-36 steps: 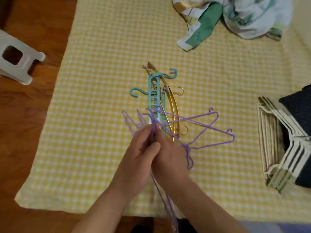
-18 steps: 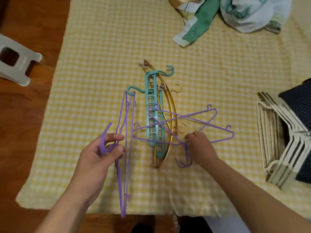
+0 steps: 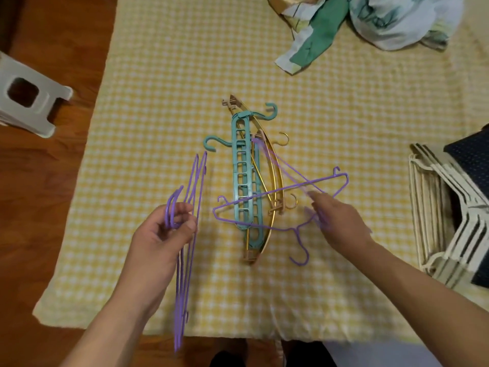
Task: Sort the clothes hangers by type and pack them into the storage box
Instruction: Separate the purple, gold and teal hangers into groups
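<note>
My left hand [image 3: 164, 234] grips a bunch of thin purple hangers [image 3: 189, 234] by their hooks; they stand on edge, running from the cloth's near edge up toward the middle. My right hand [image 3: 341, 221] pinches another purple hanger [image 3: 275, 165] that is lifted and blurred above the pile. One more purple hanger [image 3: 299, 185] lies flat across the teal ladder-shaped hangers [image 3: 242, 178] and the curved gold hangers [image 3: 275, 176] in the centre of the yellow checked cloth [image 3: 185, 88].
A stack of cream hangers [image 3: 434, 215] lies at the right edge beside a dark blue item [image 3: 471, 157]. Crumpled white and green fabric [image 3: 344, 25] sits at the top. A white plastic stool [image 3: 26, 102] stands on the wooden floor at left.
My hands have separated: the left carried its purple hangers to the left, and the right reached into the pile and lifted one more purple hanger.
</note>
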`<action>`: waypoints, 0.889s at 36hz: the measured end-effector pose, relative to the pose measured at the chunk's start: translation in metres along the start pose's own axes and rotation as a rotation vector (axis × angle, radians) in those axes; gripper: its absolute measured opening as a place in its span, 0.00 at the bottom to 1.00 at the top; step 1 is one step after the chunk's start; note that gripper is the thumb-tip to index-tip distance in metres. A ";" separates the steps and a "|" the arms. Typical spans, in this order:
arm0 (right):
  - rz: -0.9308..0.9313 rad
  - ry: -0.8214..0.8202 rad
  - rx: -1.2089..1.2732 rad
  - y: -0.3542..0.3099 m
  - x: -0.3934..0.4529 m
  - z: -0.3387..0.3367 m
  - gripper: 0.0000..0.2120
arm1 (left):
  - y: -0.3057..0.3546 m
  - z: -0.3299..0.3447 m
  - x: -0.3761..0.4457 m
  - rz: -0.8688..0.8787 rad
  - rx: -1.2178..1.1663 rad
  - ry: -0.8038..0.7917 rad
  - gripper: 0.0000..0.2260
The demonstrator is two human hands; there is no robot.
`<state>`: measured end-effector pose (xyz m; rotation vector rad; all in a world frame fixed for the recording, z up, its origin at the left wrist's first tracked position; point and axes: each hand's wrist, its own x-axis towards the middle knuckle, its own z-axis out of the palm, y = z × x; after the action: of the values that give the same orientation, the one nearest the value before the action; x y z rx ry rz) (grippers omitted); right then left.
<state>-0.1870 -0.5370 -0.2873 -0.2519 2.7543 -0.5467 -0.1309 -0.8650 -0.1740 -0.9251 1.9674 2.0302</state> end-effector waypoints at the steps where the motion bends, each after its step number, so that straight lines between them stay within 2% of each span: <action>1: 0.072 0.079 0.092 -0.008 -0.002 -0.009 0.26 | 0.002 0.001 -0.001 0.019 0.005 -0.011 0.11; 4: 0.184 0.202 0.291 -0.046 -0.009 -0.036 0.23 | 0.011 0.010 -0.007 0.080 0.038 -0.080 0.15; 8: 0.206 0.089 0.655 -0.120 -0.016 -0.051 0.24 | 0.020 0.027 -0.019 0.113 0.075 -0.211 0.15; 12: 0.063 -0.017 0.602 -0.180 -0.024 -0.036 0.16 | 0.028 0.040 -0.024 0.140 0.053 -0.281 0.12; 15: -0.159 0.099 0.426 -0.214 -0.031 -0.022 0.14 | 0.028 0.041 -0.023 0.098 0.027 -0.309 0.15; 18: -0.207 0.136 0.339 -0.215 -0.033 -0.014 0.18 | 0.025 0.038 -0.023 0.077 0.066 -0.329 0.14; 19: -0.213 0.094 0.326 -0.214 -0.031 -0.012 0.19 | 0.023 0.035 -0.021 0.077 0.088 -0.321 0.15; 22: -0.194 -0.268 0.558 -0.204 -0.028 -0.019 0.14 | 0.013 0.023 -0.016 0.043 0.090 -0.234 0.14; 23: -0.184 -0.337 0.641 -0.197 -0.024 -0.019 0.11 | 0.009 0.018 -0.014 0.021 0.071 -0.205 0.13; 25: -0.074 -0.346 0.688 -0.171 -0.012 -0.005 0.12 | 0.003 0.010 -0.014 -0.003 0.050 -0.143 0.11; 26: 0.021 -0.320 0.629 -0.152 -0.004 0.004 0.15 | 0.002 0.005 -0.014 -0.009 0.043 -0.114 0.10; 28: 0.120 -0.237 0.330 -0.105 0.008 0.026 0.20 | -0.001 -0.003 -0.014 -0.032 0.011 -0.078 0.08; 30: 0.083 -0.234 0.059 -0.059 0.012 0.047 0.25 | -0.003 -0.011 -0.014 -0.055 -0.026 -0.047 0.08; 32: 0.032 -0.319 -0.154 -0.023 0.010 0.058 0.25 | -0.004 -0.018 -0.014 -0.056 -0.044 -0.039 0.09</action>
<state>-0.1734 -0.5799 -0.3320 -0.3018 2.4850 -0.2593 -0.1123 -0.8773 -0.1694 -0.9314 1.8630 2.0522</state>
